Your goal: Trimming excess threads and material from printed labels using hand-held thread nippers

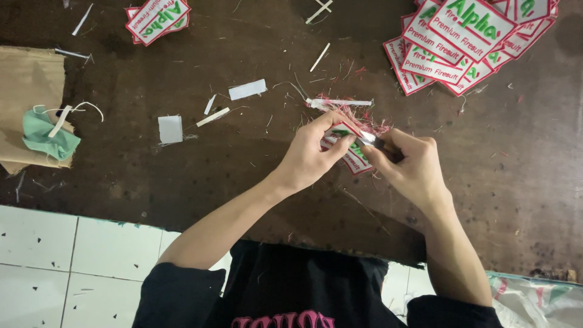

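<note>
The left hand (pixel 316 155) has its grip closed on an embroidered patch (pixel 351 152), a white rectangle with a red border and green stitching, pinched between thumb and fingertips along its left edge. The patch is held just above the table (pixel 243 176), near the middle of the view, tilted toward the person. The right hand (pixel 410 167) is clenched around a small metal cutting tool (pixel 371 139), seemingly thread snips; its bright tip meets the upper right edge of the patch. Whether the blades are closed on a thread cannot be told.

Judgement: the step in hand is trimming loose threads from the patch border. A heap of red and pink thread clippings (pixel 355 112) lies on the table just beyond the hands, consistent with that work.

The next move calls for a steady pinch from the left hand, the patch turned to bring an untrimmed edge to the blades, and the tip kept off the border stitching.

Further out: a stack of like patches (pixel 467 42) at upper right, well apart from the hands; a smaller stack (pixel 156 19) at upper left. White backing scraps (pixel 171 129) and strips lie left of centre. A brown paper piece (pixel 27 91) with a green cloth scrap (pixel 48 136) on it sits at the left edge.
</note>
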